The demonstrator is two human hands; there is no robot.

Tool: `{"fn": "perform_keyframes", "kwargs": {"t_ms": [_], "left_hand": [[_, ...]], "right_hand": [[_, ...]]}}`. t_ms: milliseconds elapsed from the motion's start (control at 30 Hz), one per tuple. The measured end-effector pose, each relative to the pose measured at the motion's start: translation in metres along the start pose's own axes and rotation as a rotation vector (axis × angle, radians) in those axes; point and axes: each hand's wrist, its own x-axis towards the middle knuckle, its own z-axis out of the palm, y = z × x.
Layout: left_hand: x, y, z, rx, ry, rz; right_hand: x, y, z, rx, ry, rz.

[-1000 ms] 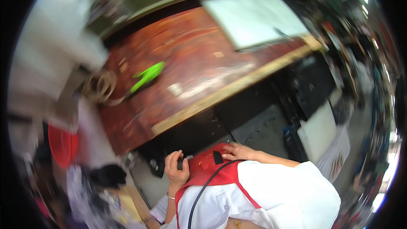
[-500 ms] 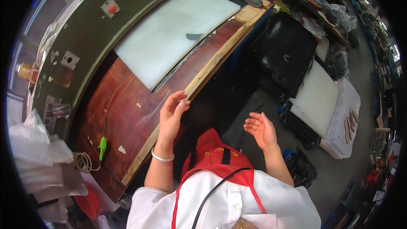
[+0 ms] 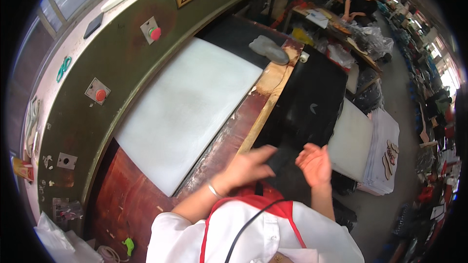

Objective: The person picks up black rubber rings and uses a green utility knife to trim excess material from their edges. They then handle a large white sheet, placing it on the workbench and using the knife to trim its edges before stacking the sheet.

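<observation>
My left hand point(image 3: 247, 166), wearing a silver bangle, hovers at the front edge of the red-brown worktable point(image 3: 126, 190). Motion blurs it, but its fingers and thumb are spread and nothing shows between them. To its right, my right hand point(image 3: 314, 164) is raised with loosely curved fingers apart, holding nothing visible. Beyond the left hand a large white board point(image 3: 190, 107) lies on the table, its surface bare. Several grey sole-shaped pieces point(image 3: 268, 49) rest near the table's far right corner. The black covered surface point(image 3: 304, 102) extends beyond my hands, bearing a small curved mark.
A green machine panel with red buttons point(image 3: 100, 95) runs along the left. Green-handled scissors point(image 3: 64, 69) lie on its ledge. At right, another pale board point(image 3: 351, 141) adjoins a white stack point(image 3: 380, 151) with several sole-shaped pieces. A person point(image 3: 360, 5) works at the far right.
The view has shifted, bringing the board nearer. My left hand has left the table edge and swung toward my right hand. The dark curved piece on the board is no longer visible there.
</observation>
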Motion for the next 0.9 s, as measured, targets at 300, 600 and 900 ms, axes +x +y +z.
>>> {"fn": "perform_keyframes", "kwargs": {"t_ms": [300,600,900], "left_hand": [[-0.031,-0.095,-0.091,0.602,0.668,-0.161],[-0.183,-0.106,-0.076,1.064,1.167,-1.414],[-0.178,-0.109,-0.03,0.795,1.386,-1.677]], "right_hand": [[0.135,-0.006,0.065,-0.701,-0.031,-0.195],[0.341,0.052,0.088,-1.78,-0.23,-0.754],[0.387,0.046,0.087,-1.801,-0.385,-0.478]]}}
